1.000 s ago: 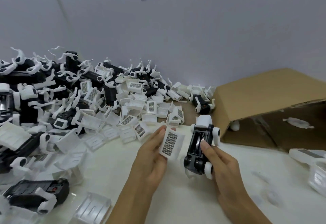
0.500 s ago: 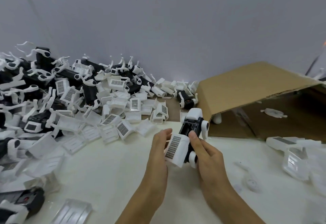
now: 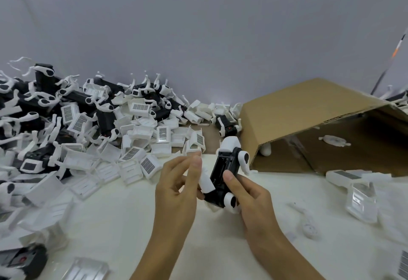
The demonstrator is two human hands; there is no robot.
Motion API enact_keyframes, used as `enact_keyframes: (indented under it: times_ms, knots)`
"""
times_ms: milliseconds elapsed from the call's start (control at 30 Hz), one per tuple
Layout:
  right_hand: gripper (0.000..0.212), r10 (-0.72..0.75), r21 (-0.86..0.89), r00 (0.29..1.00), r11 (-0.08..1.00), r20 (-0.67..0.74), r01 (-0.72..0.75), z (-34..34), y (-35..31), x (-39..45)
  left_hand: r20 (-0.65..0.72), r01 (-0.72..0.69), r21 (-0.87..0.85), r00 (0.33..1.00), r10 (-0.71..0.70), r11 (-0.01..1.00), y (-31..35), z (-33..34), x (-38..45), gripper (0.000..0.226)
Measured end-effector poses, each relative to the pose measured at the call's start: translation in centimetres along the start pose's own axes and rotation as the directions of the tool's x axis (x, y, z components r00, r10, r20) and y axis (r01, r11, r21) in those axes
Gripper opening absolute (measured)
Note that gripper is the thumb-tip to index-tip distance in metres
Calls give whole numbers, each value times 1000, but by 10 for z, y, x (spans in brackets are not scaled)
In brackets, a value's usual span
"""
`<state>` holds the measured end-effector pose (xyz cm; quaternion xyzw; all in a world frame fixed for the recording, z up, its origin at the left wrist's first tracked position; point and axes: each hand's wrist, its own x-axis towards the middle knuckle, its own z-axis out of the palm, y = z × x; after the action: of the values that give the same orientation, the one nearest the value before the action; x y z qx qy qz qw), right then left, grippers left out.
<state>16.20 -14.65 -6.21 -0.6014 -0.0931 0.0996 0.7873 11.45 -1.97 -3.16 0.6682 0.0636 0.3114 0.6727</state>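
My right hand (image 3: 249, 193) grips a black toy body with white legs and a white head (image 3: 225, 169), held upright over the white table, thumb pressed on its open black cavity. My left hand (image 3: 178, 189) pinches a white cover piece (image 3: 205, 181) edge-on against the left side of that body, thumb on top and fingers behind it. The cover's barcode-like label faces away and is hidden.
A big heap of black bodies and white covers (image 3: 88, 129) fills the left and back of the table (image 3: 110, 224). A cardboard box (image 3: 309, 121) lies on its side at right. Clear plastic pieces (image 3: 362, 200) and a white part (image 3: 344, 175) sit at right; another clear piece (image 3: 86, 268) lies near the front.
My left hand brought the white cover from beside the toy body against its left side and turned it edge-on. The right hand kept hold of the body.
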Motion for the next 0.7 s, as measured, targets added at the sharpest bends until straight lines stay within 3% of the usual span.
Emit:
enact_keyframes:
  times_ms: [67, 133, 233, 433, 533, 633, 700]
  knots:
    - [42, 4, 6, 1000, 1000, 13, -4, -1, -1, 0, 101, -10, 38, 995, 6, 999, 0, -3, 2, 34]
    - [41, 6, 20, 1000, 1000, 6, -6, -2, -2, 0, 229, 39, 62, 972, -52, 997, -4, -9, 5, 62]
    - [41, 3, 6, 1000, 1000, 18, -4, -2, -5, -1, 291, -35, 202, 956, -26, 979, -10, -12, 6, 83]
    - [34, -18, -9, 995, 1000, 99, 19, 0, -6, -5, 99, -117, 327, 991, 89, 938, -5, -8, 6, 51]
    - [33, -21, -18, 993, 1000, 119, 24, 1, -7, -7, 14, -122, 222, 992, 122, 967, 1, -11, 6, 37]
    - [37, -17, -35, 994, 999, 108, 21, 1, -8, -7, -93, -94, 140, 990, 108, 986, 2, -14, 9, 34]
    - [42, -7, -44, 996, 999, 87, 11, 2, -7, -6, -113, -25, 34, 993, 29, 999, 3, -15, 9, 55]
